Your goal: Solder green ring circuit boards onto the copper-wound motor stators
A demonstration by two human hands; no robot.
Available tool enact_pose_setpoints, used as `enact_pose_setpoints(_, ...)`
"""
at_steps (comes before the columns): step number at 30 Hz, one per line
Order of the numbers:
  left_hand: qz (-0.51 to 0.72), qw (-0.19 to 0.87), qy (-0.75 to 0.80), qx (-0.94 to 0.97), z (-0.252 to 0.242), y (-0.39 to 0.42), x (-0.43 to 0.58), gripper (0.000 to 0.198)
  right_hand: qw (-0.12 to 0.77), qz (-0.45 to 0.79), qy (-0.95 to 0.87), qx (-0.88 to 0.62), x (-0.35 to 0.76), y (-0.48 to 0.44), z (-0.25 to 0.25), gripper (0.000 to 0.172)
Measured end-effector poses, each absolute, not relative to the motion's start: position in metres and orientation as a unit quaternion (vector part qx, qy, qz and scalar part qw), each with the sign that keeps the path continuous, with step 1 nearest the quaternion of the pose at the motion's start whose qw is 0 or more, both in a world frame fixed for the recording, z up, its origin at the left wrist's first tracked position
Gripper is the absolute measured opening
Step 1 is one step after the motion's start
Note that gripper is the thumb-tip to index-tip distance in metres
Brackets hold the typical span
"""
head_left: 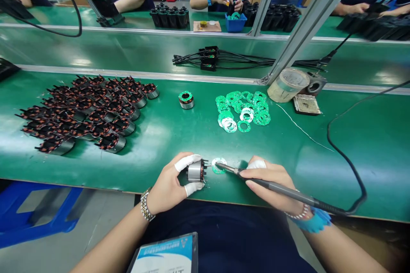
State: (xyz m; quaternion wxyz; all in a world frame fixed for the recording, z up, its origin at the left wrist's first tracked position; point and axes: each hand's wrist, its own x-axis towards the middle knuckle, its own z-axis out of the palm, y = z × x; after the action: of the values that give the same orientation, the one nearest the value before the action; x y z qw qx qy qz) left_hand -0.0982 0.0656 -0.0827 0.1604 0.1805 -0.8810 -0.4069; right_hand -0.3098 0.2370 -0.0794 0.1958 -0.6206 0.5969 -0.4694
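My left hand [174, 181], with white covers on the thumb and a finger, grips a motor stator [195, 172] by its metal sides. The stator lies on its side, its black pins and copper windings facing right. In my right hand [272, 181] is a soldering iron [269, 184], held like a pen and pointing left. Its tip is over a green ring-shaped circuit board [219, 166] lying flat on the bench, just right of the stator's pins. Whether the tip touches the ring I cannot tell.
Many stators [86, 111] crowd the bench at left. One stator with a green ring on top [186, 100] stands alone. Loose green rings [243, 108] are heaped behind my hands. A solder wire spool [287, 85], iron stand [315, 85] and cable [355, 166] are at right. Co-workers sit opposite.
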Motion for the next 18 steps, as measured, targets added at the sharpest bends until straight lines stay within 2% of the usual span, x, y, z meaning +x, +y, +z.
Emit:
enact_pose_setpoints(3,-0.409,0.154,-0.881,0.183,-0.083,0.066,-0.098,0.046,0.17,-0.466,0.624,-0.604,-0.318,0.24,-0.075,0.023)
enact_pose_setpoints(5,-0.41,0.142,-0.881,0.187,-0.083,0.065,-0.097,0.046,0.119,-0.463,0.66,-0.58,-0.331,0.24,-0.069,0.021)
enact_pose_setpoints(9,-0.399,0.136,-0.887,0.185,-0.087,0.064,-0.096,0.045,-0.073,-0.454,0.744,-0.484,-0.384,0.23,-0.059,0.017)
enact_pose_setpoints(12,-0.387,0.145,-0.893,0.18,-0.089,0.063,-0.096,0.045,-0.209,-0.435,0.78,-0.399,-0.435,0.216,-0.057,0.023)
enact_pose_setpoints(13,-0.384,0.149,-0.894,0.179,-0.089,0.063,-0.096,0.045,-0.225,-0.426,0.789,-0.381,-0.45,0.211,-0.058,0.026)
enact_pose_setpoints(18,-0.395,0.166,-0.884,0.186,-0.087,0.064,-0.096,0.045,-0.193,-0.428,0.793,-0.387,-0.463,0.197,-0.059,0.027)
